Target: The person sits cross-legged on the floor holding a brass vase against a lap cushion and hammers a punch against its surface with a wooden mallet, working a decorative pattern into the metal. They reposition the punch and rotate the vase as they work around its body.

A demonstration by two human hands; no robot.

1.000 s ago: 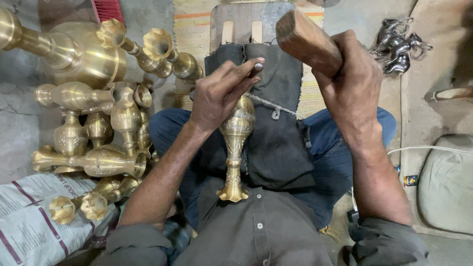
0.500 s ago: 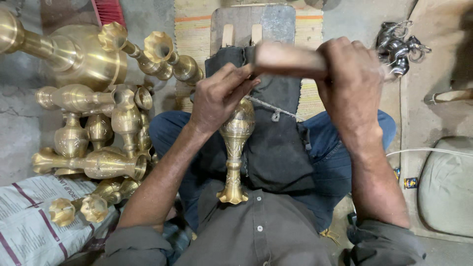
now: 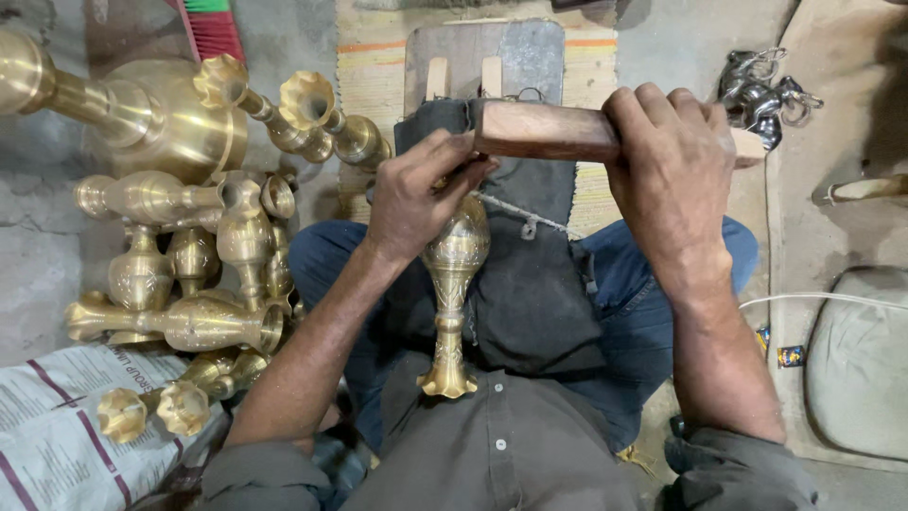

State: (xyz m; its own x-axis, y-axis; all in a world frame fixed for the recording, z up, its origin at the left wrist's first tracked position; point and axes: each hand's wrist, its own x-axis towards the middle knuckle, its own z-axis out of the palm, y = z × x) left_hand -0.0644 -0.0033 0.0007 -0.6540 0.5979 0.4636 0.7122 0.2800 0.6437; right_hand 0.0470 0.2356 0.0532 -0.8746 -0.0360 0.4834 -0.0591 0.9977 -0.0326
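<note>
A slim engraved brass vase [image 3: 452, 284] lies along my lap on a dark cloth [image 3: 534, 284], its flared foot towards my chest. My left hand [image 3: 416, 194] is closed over the vase's far end and pinches a small tool against it; the tool is mostly hidden by the fingers. My right hand [image 3: 676, 180] grips a wooden mallet block [image 3: 549, 131], held level with its left end down against the spot over my left fingers.
Several brass vases and pots [image 3: 180, 218] are piled on the floor at the left, above a printed sack [image 3: 57, 426]. A wooden board [image 3: 492, 61] lies ahead on a striped mat. Metal fittings [image 3: 761, 95] sit at the upper right, a grey cushion [image 3: 856, 369] at the right.
My right hand has swung the wooden block down from a raised, tilted position to level, against the tool under my left hand. The vase and left hand stay put.
</note>
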